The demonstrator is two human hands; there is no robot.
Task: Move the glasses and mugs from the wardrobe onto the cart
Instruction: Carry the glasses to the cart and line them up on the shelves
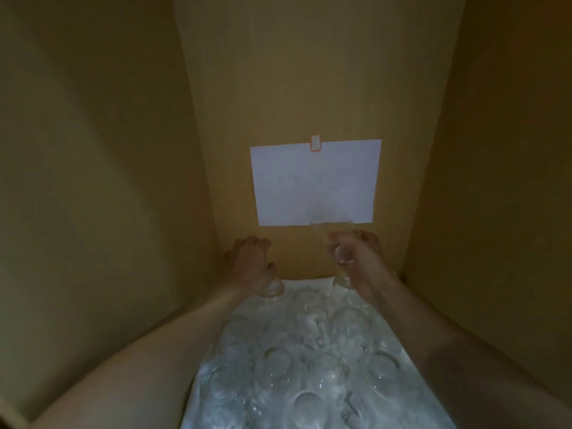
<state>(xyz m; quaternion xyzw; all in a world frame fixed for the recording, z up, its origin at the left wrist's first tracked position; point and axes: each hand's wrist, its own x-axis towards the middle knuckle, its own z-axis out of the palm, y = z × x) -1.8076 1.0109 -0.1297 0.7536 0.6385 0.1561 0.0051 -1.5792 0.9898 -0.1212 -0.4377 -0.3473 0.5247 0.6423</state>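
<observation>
1. I counted two hands in my view, both reaching deep into the wardrobe (309, 72). The left hand (250, 263) sat at about 10 o'clock from the frame's middle-bottom, the right hand (360, 258) at about 1 o'clock.
2. I counted one white sheet of paper (314, 184) on the back wall, at 12 o'clock above the hands, fixed at its top edge by one small piece of tape (315, 143) with a red border.
3. The glasses (309, 360) I could not count. They stood crowded on a white liner (213, 366) on the wardrobe floor, at 6 o'clock from the hands, and their clear rims blurred into each other in the dim light.
4. The left hand's fingers were curled downward over a glass (274, 288) at the back-left of the group. Only the glass's lower part showed under the hand.
5. The right hand gripped a lifted glass (342, 253), raised above the others. Its upper part overlapped the paper's lower edge and was hard to make out.
6. Both forearms were cut off by the frame's lower edge.
7. The wardrobe held only the glasses, liner and paper that I could see; I could pick out no mugs.
</observation>
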